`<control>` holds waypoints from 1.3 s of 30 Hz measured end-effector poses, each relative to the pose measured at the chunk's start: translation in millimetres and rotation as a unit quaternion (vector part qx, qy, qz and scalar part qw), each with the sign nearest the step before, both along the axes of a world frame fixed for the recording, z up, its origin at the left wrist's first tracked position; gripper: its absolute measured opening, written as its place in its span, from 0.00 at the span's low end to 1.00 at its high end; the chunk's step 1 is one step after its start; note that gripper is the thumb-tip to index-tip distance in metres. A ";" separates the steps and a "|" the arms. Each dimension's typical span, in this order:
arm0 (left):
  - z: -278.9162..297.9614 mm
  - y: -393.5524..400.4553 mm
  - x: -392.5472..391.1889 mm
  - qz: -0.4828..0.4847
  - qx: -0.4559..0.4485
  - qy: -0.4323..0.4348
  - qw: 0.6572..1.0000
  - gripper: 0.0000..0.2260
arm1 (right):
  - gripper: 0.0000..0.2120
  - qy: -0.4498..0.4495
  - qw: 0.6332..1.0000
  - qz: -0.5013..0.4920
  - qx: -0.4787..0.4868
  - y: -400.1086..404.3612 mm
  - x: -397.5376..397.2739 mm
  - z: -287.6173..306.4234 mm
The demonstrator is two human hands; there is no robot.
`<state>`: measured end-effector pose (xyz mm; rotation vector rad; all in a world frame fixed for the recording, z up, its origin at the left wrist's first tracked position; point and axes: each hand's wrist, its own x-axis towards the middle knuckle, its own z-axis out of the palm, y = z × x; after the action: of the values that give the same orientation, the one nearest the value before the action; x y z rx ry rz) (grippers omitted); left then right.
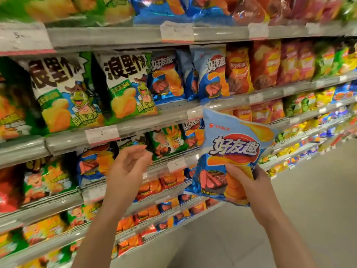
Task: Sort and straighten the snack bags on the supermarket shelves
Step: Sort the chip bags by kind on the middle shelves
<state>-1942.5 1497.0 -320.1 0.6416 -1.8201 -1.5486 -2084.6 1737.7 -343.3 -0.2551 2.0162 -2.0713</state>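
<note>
My right hand (249,182) grips the lower edge of a light blue chip bag (231,151), held upright in front of the shelves. My left hand (128,167) hovers in the air to the left of it, fingers loosely curled and holding nothing. On the shelf above stand two matching blue chip bags (210,74), the right one leaning forward. Left of them stand two green and white snack bags (127,84).
Rows of shelves (135,130) packed with snack bags run from left to far right, with price tags (102,133) on the rails. Orange and red bags (264,62) fill the right side. The grey aisle floor (289,209) lies lower right.
</note>
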 end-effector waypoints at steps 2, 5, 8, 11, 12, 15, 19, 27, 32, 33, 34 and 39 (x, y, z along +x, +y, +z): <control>5.0 14.7 -22.4 0.002 0.010 0.006 1.000 0.08 | 0.31 0.001 1.000 0.012 0.003 14.6 -28.1 1.5; 11.7 29.6 -50.0 0.019 -0.002 0.004 1.000 0.08 | 0.31 0.001 1.000 0.025 0.001 25.7 -63.6 3.7; 17.3 33.1 -72.1 0.041 -0.005 0.007 0.999 0.08 | 0.26 -0.003 0.999 0.049 -0.003 23.4 -92.8 8.2; 22.0 26.2 -90.9 0.059 -0.006 0.012 0.998 0.08 | 0.25 0.002 0.998 0.064 0.000 11.2 -120.1 13.8; 24.1 21.8 -97.0 0.063 -0.008 0.018 0.998 0.08 | 0.25 0.004 0.998 0.068 0.001 5.3 -128.0 16.5; 30.7 3.6 -112.4 0.072 -0.025 0.032 0.997 0.07 | 0.23 0.010 0.996 0.087 -0.005 -14.3 -146.7 24.5; 38.3 -26.4 -126.2 0.100 -0.092 0.037 0.990 0.07 | 0.20 0.022 0.991 0.134 -0.003 -46.1 -169.4 41.1; 52.2 -99.6 -155.0 0.253 -0.382 -0.059 0.887 0.12 | 0.18 0.062 0.973 0.223 0.022 -142.3 -199.7 76.2; 56.6 -117.4 -174.0 0.294 -0.423 -0.071 0.854 0.21 | 0.35 0.083 0.962 0.259 0.037 -189.0 -223.2 94.9; 56.2 -118.0 -176.6 0.297 -0.424 -0.074 0.852 0.21 | 0.42 0.087 0.961 0.258 0.036 -197.4 -229.8 97.8; 55.3 -117.7 -178.9 0.301 -0.426 -0.078 0.850 0.22 | 0.44 0.092 0.960 0.261 0.038 -204.7 -236.1 100.8; 51.0 -115.3 -186.5 0.316 -0.454 -0.102 0.827 0.21 | 0.20 0.134 0.944 0.298 0.043 -229.0 -255.8 109.6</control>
<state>-2129.0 1381.8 -269.1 0.8075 -1.9343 -0.1102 -2340.4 1508.7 -233.7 -1.0378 1.8425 -1.6244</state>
